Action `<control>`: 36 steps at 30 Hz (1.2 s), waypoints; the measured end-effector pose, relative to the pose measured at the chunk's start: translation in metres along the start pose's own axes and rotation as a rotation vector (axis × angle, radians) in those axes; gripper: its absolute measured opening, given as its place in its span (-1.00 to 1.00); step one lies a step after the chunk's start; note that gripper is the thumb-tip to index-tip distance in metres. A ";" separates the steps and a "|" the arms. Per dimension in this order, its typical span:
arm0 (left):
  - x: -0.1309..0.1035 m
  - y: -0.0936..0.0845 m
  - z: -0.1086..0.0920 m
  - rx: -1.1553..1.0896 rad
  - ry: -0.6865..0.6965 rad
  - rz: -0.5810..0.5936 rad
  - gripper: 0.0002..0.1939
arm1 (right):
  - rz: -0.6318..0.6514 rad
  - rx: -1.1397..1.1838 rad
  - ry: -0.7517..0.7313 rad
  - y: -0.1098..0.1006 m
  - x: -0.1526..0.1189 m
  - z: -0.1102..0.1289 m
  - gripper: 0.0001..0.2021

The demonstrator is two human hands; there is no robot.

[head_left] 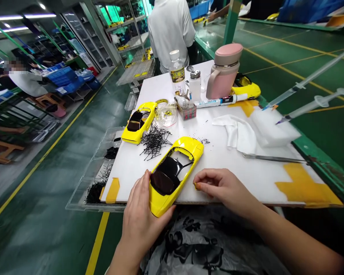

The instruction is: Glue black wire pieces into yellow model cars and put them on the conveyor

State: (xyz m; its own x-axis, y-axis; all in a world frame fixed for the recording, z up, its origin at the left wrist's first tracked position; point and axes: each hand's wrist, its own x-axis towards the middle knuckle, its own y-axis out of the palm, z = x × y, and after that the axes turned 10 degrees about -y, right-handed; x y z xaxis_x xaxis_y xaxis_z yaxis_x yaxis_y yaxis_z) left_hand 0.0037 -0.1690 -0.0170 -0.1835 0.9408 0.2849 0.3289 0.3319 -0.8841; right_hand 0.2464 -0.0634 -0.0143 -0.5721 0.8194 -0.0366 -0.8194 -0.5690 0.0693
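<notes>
Nearest, I log: left hand (145, 214), grasping the near end of one yellow car shell (174, 173) over the white board's (132, 168) front edge; right hand (222, 185) beside it, fingertips (200, 186) pinched, contents unclear to me. Beyond: black pins (154, 142), heaped; second yellow shell (134, 133); pink mug (225, 72).

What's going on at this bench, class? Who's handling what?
A person holds a yellow car by its near end with the left hand. The right hand is beside the car, apart from it, thumb and fingertips drawn together; whether they pinch something small isn't clear. On the white board, another yellow car sits beyond, next to a pile of black pins. Tweezers lie to the right, below a white cloth.
</notes>
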 end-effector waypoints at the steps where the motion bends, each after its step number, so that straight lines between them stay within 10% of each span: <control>1: 0.002 -0.002 0.000 -0.029 -0.029 0.011 0.12 | -0.007 0.036 0.005 0.004 0.000 -0.002 -0.80; 7: 0.012 -0.017 -0.002 -0.196 -0.308 0.103 0.17 | -0.073 0.165 -0.048 0.011 0.011 -0.001 -0.71; 18: 0.012 -0.009 0.009 -0.072 -0.172 0.093 0.18 | -0.100 0.110 0.007 -0.004 0.021 0.007 -0.66; 26: -0.004 0.019 0.013 0.073 0.018 -0.007 0.15 | -0.229 -0.700 -0.221 -0.056 0.110 0.042 -0.75; 31: -0.006 0.021 0.022 0.081 0.036 0.036 0.23 | -0.142 -0.979 -0.224 -0.046 0.177 0.033 -0.81; 36: -0.001 0.024 0.025 -0.008 0.032 0.080 0.24 | -0.125 -1.168 -0.232 -0.041 0.188 0.035 -0.81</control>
State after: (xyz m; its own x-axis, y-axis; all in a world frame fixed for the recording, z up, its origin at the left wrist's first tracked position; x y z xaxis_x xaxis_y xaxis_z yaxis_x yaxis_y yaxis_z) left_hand -0.0116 -0.1641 -0.0481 -0.1267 0.9661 0.2251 0.3485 0.2558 -0.9017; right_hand 0.1739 0.1162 0.0104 -0.5645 0.7983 0.2100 -0.4746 -0.1058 -0.8738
